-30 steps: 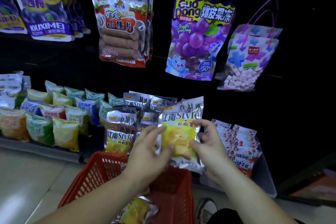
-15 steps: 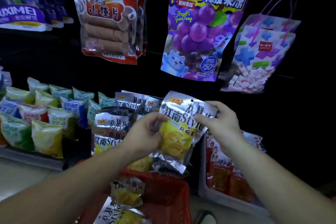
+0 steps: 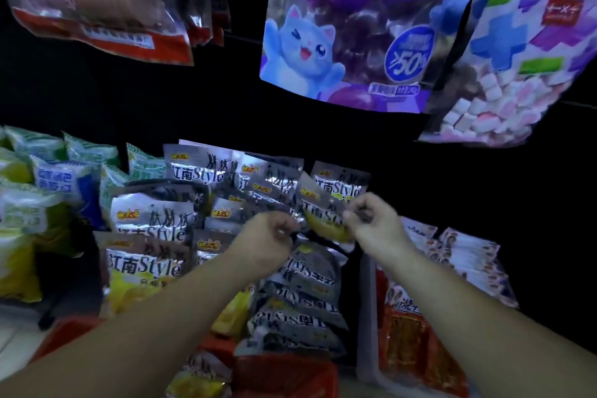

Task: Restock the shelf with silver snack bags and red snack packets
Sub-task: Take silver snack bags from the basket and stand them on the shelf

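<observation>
- The left hand has its fingers curled and pinches the left edge of a silver snack bag; blur hides the exact hold
- The right hand is curled the same way and pinches the bag's right edge
- The bag is between the two hands and touches both, with its top tilted toward 11 o'clock
- At 9 o'clock from the left hand, the shelved silver bags stand in overlapping rows
- At 6 o'clock, just under the hands, more silver bags lie piled with their print upside down
- At 4 o'clock from the right hand, the red snack packets stand packed in a pale tray
- The red basket is at 6 o'clock at the bottom edge, between the forearms
- At 12 o'clock, a purple grape pouch hangs well above the hands
- Green and yellow packets fill the far 9 o'clock side
</observation>
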The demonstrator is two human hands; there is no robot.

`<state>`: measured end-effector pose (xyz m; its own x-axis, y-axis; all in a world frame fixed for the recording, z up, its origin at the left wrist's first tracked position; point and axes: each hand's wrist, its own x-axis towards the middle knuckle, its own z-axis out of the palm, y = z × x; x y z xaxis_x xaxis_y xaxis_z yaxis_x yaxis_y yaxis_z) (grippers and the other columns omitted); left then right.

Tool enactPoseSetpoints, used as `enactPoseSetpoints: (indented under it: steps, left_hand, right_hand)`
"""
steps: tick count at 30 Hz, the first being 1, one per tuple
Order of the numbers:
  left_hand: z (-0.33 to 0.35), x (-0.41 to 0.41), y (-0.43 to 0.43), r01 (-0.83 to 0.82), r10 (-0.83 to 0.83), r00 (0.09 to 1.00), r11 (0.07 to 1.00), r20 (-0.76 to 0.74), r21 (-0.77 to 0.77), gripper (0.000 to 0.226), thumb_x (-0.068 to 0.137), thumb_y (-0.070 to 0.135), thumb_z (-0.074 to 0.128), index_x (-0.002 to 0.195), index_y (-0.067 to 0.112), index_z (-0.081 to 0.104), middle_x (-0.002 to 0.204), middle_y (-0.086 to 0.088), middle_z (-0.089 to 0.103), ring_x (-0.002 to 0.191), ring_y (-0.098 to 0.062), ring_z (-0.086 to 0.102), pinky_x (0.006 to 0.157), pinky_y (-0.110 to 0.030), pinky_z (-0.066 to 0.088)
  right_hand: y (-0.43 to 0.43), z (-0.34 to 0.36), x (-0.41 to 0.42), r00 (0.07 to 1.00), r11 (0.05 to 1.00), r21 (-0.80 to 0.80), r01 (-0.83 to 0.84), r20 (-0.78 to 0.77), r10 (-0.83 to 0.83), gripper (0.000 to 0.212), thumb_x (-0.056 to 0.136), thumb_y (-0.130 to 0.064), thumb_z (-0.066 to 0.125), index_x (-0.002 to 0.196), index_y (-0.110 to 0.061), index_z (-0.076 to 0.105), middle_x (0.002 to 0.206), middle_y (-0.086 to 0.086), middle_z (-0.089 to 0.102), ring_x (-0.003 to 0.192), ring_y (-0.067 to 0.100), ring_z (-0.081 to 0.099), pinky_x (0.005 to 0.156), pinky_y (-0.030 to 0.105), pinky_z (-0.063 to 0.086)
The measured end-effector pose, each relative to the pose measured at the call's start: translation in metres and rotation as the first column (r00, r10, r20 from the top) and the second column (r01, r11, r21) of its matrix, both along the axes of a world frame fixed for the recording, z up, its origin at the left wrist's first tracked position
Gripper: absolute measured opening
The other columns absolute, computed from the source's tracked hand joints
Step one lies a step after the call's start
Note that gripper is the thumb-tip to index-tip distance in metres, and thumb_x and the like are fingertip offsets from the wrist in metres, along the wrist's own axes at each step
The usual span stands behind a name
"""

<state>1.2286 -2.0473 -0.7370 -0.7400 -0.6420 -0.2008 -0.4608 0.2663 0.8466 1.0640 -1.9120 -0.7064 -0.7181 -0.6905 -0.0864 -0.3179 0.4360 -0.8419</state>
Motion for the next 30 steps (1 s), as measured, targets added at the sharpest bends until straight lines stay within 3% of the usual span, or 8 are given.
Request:
enactPoseSetpoints:
  steps: [3, 7, 11, 13, 16, 21, 27, 30]
  left_hand:
    - [-0.007, -0.005, -0.002, -0.059, 0.059, 0.998, 0.998, -0.027, 0.003, 0.028, 0.097, 0.001, 0.053, 0.095, 0.026, 0.067, 0.095, 0.0, 0.07, 0.076, -0.023, 0.065, 0.058, -0.024, 0.054]
    - [-0.006, -0.007, -0.006, -0.05, 0.048, 0.998, 0.998, -0.041, -0.032, 0.024, 0.095, 0.006, 0.056, 0.099, 0.024, 0.072, 0.098, -0.001, 0.073, 0.086, -0.03, 0.072, 0.073, -0.045, 0.062]
    - [0.0, -0.01, -0.006, -0.019, 0.016, 0.999, 0.994, -0.029, -0.109, 0.027, 0.095, 0.006, 0.056, 0.113, 0.022, 0.069, 0.106, 0.0, 0.071, 0.072, -0.016, 0.063, 0.058, -0.028, 0.052]
    - [0.0, -0.013, -0.003, 0.002, -0.006, 1.0, 0.994, -0.03, -0.113, 0.03, 0.094, 0.007, 0.057, 0.118, 0.022, 0.067, 0.102, -0.002, 0.071, 0.07, -0.017, 0.064, 0.056, -0.029, 0.053]
    - [-0.001, -0.024, 0.003, -0.002, 0.0, 0.998, 0.999, -0.056, -0.041, 0.029, 0.095, 0.005, 0.056, 0.117, 0.022, 0.065, 0.102, 0.002, 0.067, 0.084, -0.031, 0.069, 0.066, -0.04, 0.061]
    - [-0.022, -0.046, 0.001, -0.04, 0.056, 0.991, 0.991, -0.124, 0.125, 0.034, 0.093, -0.003, 0.057, 0.101, 0.03, 0.063, 0.107, -0.003, 0.067, 0.097, -0.024, 0.068, 0.084, -0.046, 0.06]
    - [-0.039, -0.062, -0.006, -0.089, 0.123, 0.971, 0.982, -0.206, 0.167, 0.035, 0.095, -0.011, 0.056, 0.09, 0.022, 0.064, 0.104, -0.004, 0.064, 0.08, -0.014, 0.058, 0.071, -0.011, 0.049]
    - [-0.043, -0.066, -0.005, -0.147, 0.193, 0.951, 0.97, -0.241, 0.196, 0.035, 0.089, -0.009, 0.064, 0.091, 0.026, 0.066, 0.092, 0.006, 0.067, 0.08, -0.008, 0.062, 0.072, -0.01, 0.053]
  right_hand:
    - [0.0, -0.037, -0.009, 0.994, 0.97, 0.237, -0.042, 0.109, 0.017, 0.022, 0.096, -0.004, 0.058, 0.087, -0.023, 0.061, 0.093, 0.007, 0.066, 0.079, 0.022, 0.057, 0.073, 0.033, 0.051]
    - [0.0, -0.029, -0.009, 0.983, 0.888, 0.422, -0.182, 0.1, 0.154, 0.046, 0.088, 0.008, 0.051, 0.107, -0.029, 0.069, 0.108, 0.008, 0.067, 0.083, 0.023, 0.062, 0.063, 0.025, 0.041]
    - [0.003, 0.007, -0.006, 0.907, 0.644, 0.662, -0.383, 0.138, 0.397, 0.064, 0.09, 0.012, 0.043, 0.138, -0.027, 0.06, 0.116, 0.0, 0.052, 0.056, 0.017, 0.05, 0.043, 0.023, 0.035]
    - [0.0, 0.007, -0.012, 0.911, 0.713, 0.602, -0.361, 0.063, 0.408, 0.062, 0.091, 0.011, 0.048, 0.142, -0.022, 0.058, 0.129, 0.004, 0.055, 0.074, 0.021, 0.063, 0.053, 0.03, 0.048]
    - [-0.008, -0.01, -0.023, 0.983, 0.952, 0.274, -0.135, -0.087, 0.164, 0.037, 0.099, -0.009, 0.06, 0.131, -0.025, 0.063, 0.129, 0.005, 0.063, 0.102, 0.025, 0.067, 0.08, 0.04, 0.058]
    - [-0.038, -0.052, -0.047, 0.989, 0.987, 0.132, 0.091, -0.129, -0.073, 0.054, 0.101, -0.04, 0.061, 0.151, -0.029, 0.044, 0.153, 0.006, 0.045, 0.135, 0.033, 0.049, 0.111, 0.048, 0.045]
    - [-0.076, -0.077, -0.076, 0.984, 0.983, 0.062, 0.174, 0.032, -0.177, 0.044, 0.097, -0.034, 0.071, 0.138, -0.033, 0.055, 0.151, 0.006, 0.044, 0.129, 0.033, 0.05, 0.1, 0.04, 0.047]
    - [-0.082, -0.087, -0.086, 0.968, 0.977, 0.025, 0.212, 0.13, -0.213, 0.037, 0.095, -0.028, 0.073, 0.13, -0.033, 0.06, 0.143, 0.005, 0.05, 0.125, 0.03, 0.053, 0.095, 0.034, 0.045]
